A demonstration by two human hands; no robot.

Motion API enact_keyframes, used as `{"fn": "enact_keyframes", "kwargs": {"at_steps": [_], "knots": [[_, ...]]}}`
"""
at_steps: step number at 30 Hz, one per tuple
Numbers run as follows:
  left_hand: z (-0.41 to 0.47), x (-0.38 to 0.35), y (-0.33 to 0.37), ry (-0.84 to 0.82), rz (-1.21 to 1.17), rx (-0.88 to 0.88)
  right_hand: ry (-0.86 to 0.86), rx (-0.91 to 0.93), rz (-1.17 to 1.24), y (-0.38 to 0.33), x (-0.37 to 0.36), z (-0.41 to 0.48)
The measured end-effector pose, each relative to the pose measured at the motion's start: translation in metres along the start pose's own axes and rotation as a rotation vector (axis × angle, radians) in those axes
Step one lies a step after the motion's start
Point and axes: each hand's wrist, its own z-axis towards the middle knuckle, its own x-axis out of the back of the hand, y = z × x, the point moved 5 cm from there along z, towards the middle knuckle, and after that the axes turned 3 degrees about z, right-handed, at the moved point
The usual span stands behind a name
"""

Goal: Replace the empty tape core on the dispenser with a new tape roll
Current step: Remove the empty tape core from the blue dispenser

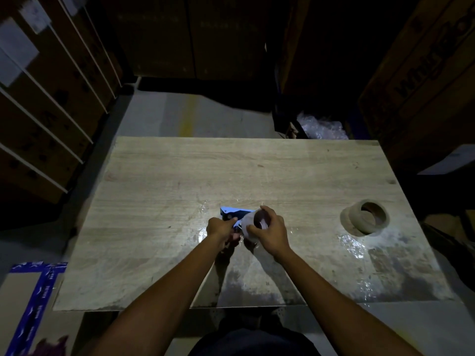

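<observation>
A blue tape dispenser (232, 214) is held just above the middle of the wooden table (180, 181). My left hand (220, 229) grips its handle from the near side. My right hand (270, 231) wraps a pale ring (253, 222), a tape roll or core, seated at the dispenser's right side, with fingers over its rim. The ring's dark hollow faces up towards me. Far to the right, a second ring of tape (365, 217) lies tilted on the table, apart from both hands. The dispenser's lower part is hidden by my hands.
Shiny scraps of clear tape (352, 245) stick to the table near its right front. Stacked cardboard boxes (51, 98) stand at the left, another large box (424, 80) at the right. Bubble wrap (322, 128) lies behind the table. A blue-taped carton (30, 299) sits at the lower left.
</observation>
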Motion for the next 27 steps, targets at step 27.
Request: {"fn": "enact_keyframes", "kwargs": {"at_steps": [27], "knots": [[-0.246,0.025,0.168,-0.083,0.034,-0.840,-0.276,0.032,1.159,-0.124,0.015,-0.044]]}}
